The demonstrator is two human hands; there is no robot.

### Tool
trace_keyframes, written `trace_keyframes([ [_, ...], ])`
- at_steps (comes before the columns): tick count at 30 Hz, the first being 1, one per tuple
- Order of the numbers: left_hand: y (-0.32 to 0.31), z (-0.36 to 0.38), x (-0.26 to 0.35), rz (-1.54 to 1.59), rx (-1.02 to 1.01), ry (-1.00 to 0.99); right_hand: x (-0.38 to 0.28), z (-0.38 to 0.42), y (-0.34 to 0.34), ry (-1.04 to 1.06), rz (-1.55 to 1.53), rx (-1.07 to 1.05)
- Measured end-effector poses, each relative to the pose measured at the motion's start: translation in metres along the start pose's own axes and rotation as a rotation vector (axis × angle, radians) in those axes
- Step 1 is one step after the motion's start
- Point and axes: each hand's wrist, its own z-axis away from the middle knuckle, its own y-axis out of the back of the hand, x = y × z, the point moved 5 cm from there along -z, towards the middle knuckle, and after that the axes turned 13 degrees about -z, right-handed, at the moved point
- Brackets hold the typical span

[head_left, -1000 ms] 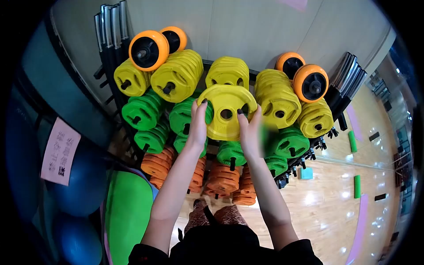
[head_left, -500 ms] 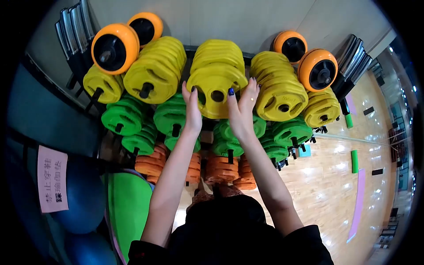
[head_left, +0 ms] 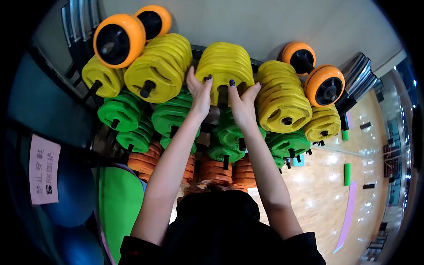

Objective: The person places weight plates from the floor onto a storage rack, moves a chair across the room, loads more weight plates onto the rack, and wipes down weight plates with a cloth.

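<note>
Yellow weight plates (head_left: 225, 66) are seen stacked on the top middle peg (head_left: 223, 95) of a storage rack, where the front plate is pressed by both hands. The left hand (head_left: 199, 92) and right hand (head_left: 240, 101) are held open, fingers spread flat against the plate's face, gripping nothing. The plate appears seated, with only release judged left. Neighbouring yellow stacks (head_left: 282, 101), green plates (head_left: 170, 117) and orange plates (head_left: 216, 170) are racked around it.

my arms are bare up to black sleeves (head_left: 304, 247) pushed above the elbows at the bottom of the frame, and there's dark polish on my fingernails (head_left: 231, 82).
</note>
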Motion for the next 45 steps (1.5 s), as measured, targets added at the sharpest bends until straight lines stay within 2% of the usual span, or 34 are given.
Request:
trace_keyframes([
  [2,0.004,-0.001,-0.002,0.105,-0.132,0.059,0.012,0.0,0.003,0.019,-0.041,-0.033],
  [3,0.008,0.004,0.003,0.033,-0.142,0.04,0.016,-0.002,0.006,0.048,-0.086,-0.057],
  [4,0.019,0.017,0.021,-0.08,-0.223,0.15,0.007,0.004,0.012,0.065,-0.073,-0.101],
  [5,0.027,0.03,0.031,-0.113,-0.247,0.104,0.009,0.012,0.014,0.095,-0.028,-0.115],
  [6,0.038,0.047,0.047,-0.133,-0.291,0.108,-0.003,0.029,0.017,0.21,0.028,-0.1],
  [7,0.056,0.069,0.066,-0.146,-0.368,0.109,-0.01,0.048,0.017,0.183,-0.089,-0.102],
  [8,0.073,0.09,0.079,-0.153,-0.473,0.112,-0.029,0.073,0.015,0.022,-0.304,-0.128],
  [9,0.09,0.112,0.078,0.064,-0.538,0.035,-0.044,0.094,0.011,-0.022,-0.343,-0.132],
  [10,0.109,0.134,0.073,0.229,-0.641,0.079,-0.058,0.111,0.003,-0.031,-0.405,-0.225],
  [11,0.134,0.155,0.062,0.271,-0.643,0.19,-0.067,0.125,-0.007,-0.04,-0.476,-0.322],
  [12,0.162,0.177,0.041,0.257,-0.594,0.22,-0.067,0.134,-0.02,-0.139,-0.537,-0.486],
  [13,0.199,0.197,0.035,0.063,-0.583,0.317,-0.068,0.144,-0.033,-0.237,-0.59,-0.662],
  [15,0.273,0.246,0.026,0.071,-0.213,0.453,-0.083,0.161,-0.055,-0.19,-0.526,-0.902],
  [17,0.327,0.3,0.072,-0.073,0.039,0.456,-0.099,0.183,-0.08,-0.226,-0.576,-1.097],
  [19,0.345,0.363,0.105,-0.074,0.269,0.345,-0.118,0.222,-0.104,-0.226,-0.581,-1.28],
  [21,0.333,0.424,0.133,-0.104,0.441,0.323,-0.129,0.276,-0.123,-0.233,-0.604,-1.554],
  [22,0.315,0.459,0.139,-0.1,0.552,0.348,-0.13,0.31,-0.124,-0.192,-0.652,-1.722],
  [24,0.272,0.516,0.15,-0.068,0.737,0.357,-0.125,0.376,-0.117,-0.254,-0.591,-2.007],
  [27,0.201,0.601,0.156,0.153,1.034,0.431,-0.102,0.472,-0.077,-0.334,-0.505,-2.38],
  [29,0.155,0.652,0.164,0.143,1.217,0.449,-0.084,0.521,-0.032,-0.443,-0.333,-2.542],
  [32,0.093,0.704,0.179,0.255,1.451,0.483,-0.063,0.569,0.031,-0.588,-0.131,-2.747],
  [35,0.043,0.756,0.198,0.242,1.629,0.347,-0.044,0.61,0.081,-0.481,-0.009,-2.927],
  [37,0.026,0.789,0.203,0.257,1.694,0.283,-0.048,0.639,0.105,-0.456,0.002,-2.944],
  [39,0.025,0.821,0.217,0.288,1.742,0.225,-0.065,0.675,0.127,-0.526,-0.11,-3.001],
  [40,0.019,0.839,0.222,0.322,1.753,0.094,-0.063,0.695,0.14,-0.512,-0.09,-3.017],
  [41,0.012,0.859,0.228,0.348,1.764,-0.035,-0.056,0.716,0.157,-0.609,-0.033,-3.027],
  [42,0.005,0.879,0.233,0.37,1.806,-0.059,-0.048,0.738,0.171,-0.712,0.027,-3.035],
  [45,-0.02,0.954,0.242,0.375,1.889,-0.084,-0.015,0.806,0.218,-0.791,0.165,-3.102],
])
